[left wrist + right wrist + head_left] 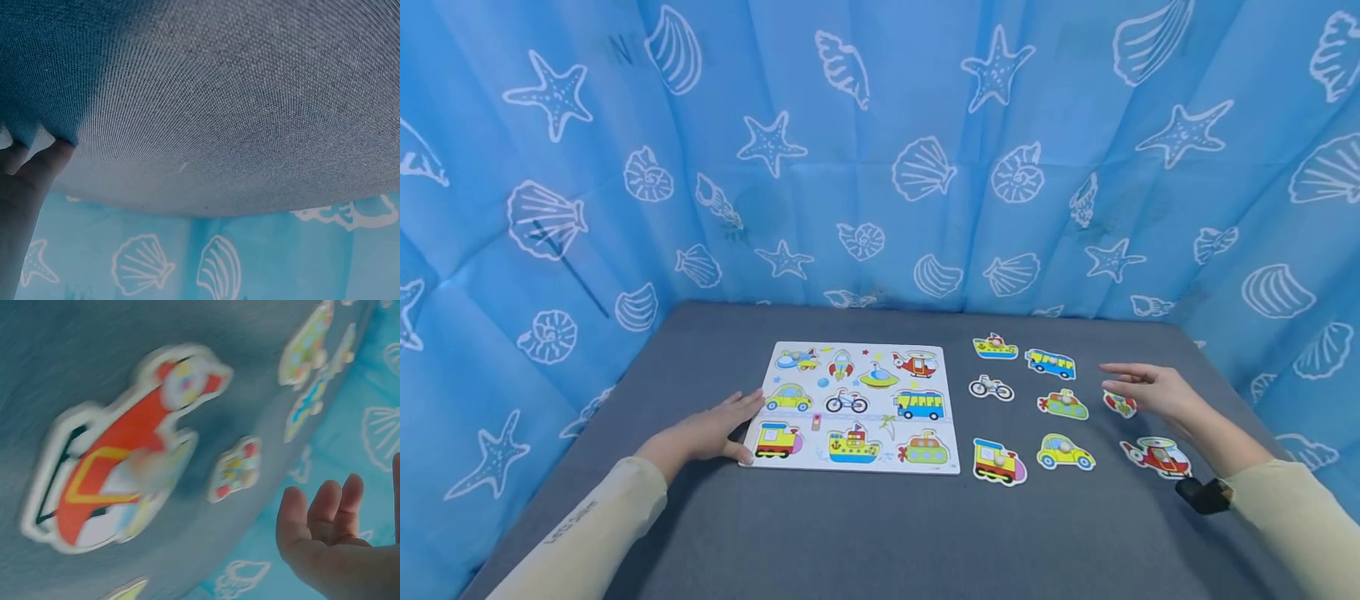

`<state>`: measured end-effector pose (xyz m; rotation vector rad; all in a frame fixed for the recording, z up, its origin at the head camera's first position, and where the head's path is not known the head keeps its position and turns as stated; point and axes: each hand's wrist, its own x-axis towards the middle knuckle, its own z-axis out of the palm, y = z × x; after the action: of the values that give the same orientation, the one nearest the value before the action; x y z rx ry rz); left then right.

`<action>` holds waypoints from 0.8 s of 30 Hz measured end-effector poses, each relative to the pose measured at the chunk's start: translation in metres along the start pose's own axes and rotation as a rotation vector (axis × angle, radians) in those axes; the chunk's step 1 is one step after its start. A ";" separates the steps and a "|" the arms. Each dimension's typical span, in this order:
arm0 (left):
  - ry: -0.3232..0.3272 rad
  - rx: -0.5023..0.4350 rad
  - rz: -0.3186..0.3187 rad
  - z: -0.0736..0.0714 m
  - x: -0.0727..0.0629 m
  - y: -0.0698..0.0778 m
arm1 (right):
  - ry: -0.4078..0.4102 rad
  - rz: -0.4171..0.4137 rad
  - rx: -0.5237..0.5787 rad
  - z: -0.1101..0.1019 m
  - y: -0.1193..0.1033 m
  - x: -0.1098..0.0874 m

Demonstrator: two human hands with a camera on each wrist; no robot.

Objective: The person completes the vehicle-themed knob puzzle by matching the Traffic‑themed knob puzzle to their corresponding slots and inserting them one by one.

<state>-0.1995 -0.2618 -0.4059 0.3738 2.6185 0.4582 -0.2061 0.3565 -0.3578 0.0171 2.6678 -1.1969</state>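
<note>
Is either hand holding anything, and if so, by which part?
Nothing is held: the left hand touches the left edge of the board; the right hand hovers near the rocket.

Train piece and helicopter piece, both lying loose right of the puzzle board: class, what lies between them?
The yellow car piece lies between the train piece and the helicopter piece, as the head view shows.

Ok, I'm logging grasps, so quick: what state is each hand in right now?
Left hand: open, at the left edge of the puzzle board.
Right hand: open, holding nothing, near the rocket piece.
</note>
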 end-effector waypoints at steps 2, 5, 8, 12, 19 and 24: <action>0.000 -0.007 0.007 0.000 -0.002 0.000 | -0.006 0.022 0.005 -0.002 0.005 0.000; 0.004 -0.009 0.016 -0.001 -0.005 0.000 | -0.012 0.045 0.023 -0.004 0.011 0.001; 0.003 -0.007 0.018 -0.001 -0.005 -0.001 | -0.028 0.054 0.023 -0.006 0.016 0.002; -0.003 -0.023 0.011 0.000 -0.004 -0.002 | -0.051 0.085 0.015 -0.012 0.025 0.004; 0.004 -0.030 -0.014 0.001 0.000 -0.002 | -0.075 0.150 0.049 -0.019 0.038 0.007; -0.004 -0.011 -0.025 0.002 0.002 -0.002 | -0.081 0.193 0.089 -0.022 0.045 0.012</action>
<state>-0.2009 -0.2620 -0.4094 0.3375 2.6126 0.4621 -0.2176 0.4019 -0.3792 0.2301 2.4770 -1.2248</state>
